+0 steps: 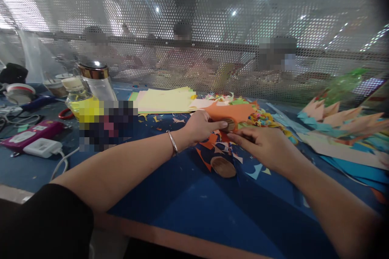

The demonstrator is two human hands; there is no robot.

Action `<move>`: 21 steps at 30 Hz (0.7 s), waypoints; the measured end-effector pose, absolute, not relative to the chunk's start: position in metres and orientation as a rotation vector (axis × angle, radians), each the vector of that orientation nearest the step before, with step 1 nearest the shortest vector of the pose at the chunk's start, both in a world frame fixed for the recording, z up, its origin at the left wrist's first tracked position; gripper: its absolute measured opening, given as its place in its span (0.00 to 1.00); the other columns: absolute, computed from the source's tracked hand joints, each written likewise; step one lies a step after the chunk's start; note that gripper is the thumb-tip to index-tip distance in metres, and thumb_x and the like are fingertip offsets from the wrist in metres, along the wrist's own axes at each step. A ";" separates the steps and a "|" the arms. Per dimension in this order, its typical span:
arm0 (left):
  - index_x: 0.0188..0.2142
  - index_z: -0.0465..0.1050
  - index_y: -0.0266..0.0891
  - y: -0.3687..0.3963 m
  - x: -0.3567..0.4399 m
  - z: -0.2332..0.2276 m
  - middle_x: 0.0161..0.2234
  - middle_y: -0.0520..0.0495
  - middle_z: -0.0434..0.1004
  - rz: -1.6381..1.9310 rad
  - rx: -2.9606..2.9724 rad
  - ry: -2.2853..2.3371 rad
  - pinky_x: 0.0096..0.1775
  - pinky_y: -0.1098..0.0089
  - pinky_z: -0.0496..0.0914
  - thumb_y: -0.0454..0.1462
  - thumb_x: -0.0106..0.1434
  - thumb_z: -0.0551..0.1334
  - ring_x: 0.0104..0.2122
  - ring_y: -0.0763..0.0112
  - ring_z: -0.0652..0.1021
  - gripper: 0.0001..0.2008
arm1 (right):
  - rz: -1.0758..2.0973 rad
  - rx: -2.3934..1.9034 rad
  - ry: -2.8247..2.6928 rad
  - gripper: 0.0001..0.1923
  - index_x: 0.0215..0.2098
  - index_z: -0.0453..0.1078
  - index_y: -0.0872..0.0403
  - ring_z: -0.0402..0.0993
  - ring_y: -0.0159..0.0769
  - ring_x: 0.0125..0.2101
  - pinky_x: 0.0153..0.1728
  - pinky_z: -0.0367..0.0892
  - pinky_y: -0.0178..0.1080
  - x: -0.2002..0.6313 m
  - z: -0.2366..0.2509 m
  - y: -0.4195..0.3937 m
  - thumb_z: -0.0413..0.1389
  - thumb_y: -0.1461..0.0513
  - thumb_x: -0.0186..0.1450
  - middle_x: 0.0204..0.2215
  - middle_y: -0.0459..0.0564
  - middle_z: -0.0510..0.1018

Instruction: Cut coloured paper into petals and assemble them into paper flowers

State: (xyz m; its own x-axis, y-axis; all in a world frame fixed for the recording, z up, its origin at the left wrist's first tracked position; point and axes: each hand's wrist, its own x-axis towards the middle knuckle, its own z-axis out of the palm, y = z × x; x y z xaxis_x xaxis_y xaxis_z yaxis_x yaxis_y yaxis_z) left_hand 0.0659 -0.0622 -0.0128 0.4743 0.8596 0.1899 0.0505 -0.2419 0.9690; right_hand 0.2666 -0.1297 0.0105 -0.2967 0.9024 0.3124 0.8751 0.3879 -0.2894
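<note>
My left hand [202, 127], with a silver bangle at the wrist, grips a sheet of orange paper [234, 111]. Its thumb presses on a small brown wooden-looking piece [228, 124] against the sheet. My right hand [258, 141] is closed at the sheet's lower edge, thumb and fingers together; what it holds there is hidden. Below both hands, a brown oval piece [223, 167] lies on the blue table [182, 198]. Orange and pale paper scraps [209, 141] lie around it, and a light blue scrap [254, 171] is to the right.
A stack of pale yellow paper [165, 100] lies behind my left hand, near a heap of coloured trimmings [267, 119]. Folded peach and blue paper [349, 119] is at right. Bottles [101, 83], a purple power strip [33, 133] and cables are left. A perforated screen [206, 16] stands behind.
</note>
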 end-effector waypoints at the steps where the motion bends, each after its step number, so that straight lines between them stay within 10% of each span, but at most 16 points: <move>1: 0.42 0.86 0.38 -0.062 0.066 -0.013 0.38 0.42 0.87 0.941 1.633 0.785 0.42 0.65 0.76 0.41 0.62 0.71 0.39 0.63 0.81 0.12 | 0.091 -1.536 -2.230 0.30 0.29 0.78 0.49 0.75 0.40 0.24 0.26 0.61 0.40 0.267 0.011 -0.130 0.49 0.39 0.71 0.23 0.49 0.80; 21: 0.42 0.86 0.38 -0.063 0.068 -0.015 0.40 0.42 0.87 0.991 1.604 0.734 0.43 0.66 0.76 0.38 0.61 0.71 0.37 0.67 0.81 0.10 | 0.076 -1.530 -2.234 0.35 0.23 0.72 0.50 0.70 0.38 0.21 0.24 0.57 0.40 0.266 0.008 -0.129 0.45 0.35 0.71 0.19 0.49 0.75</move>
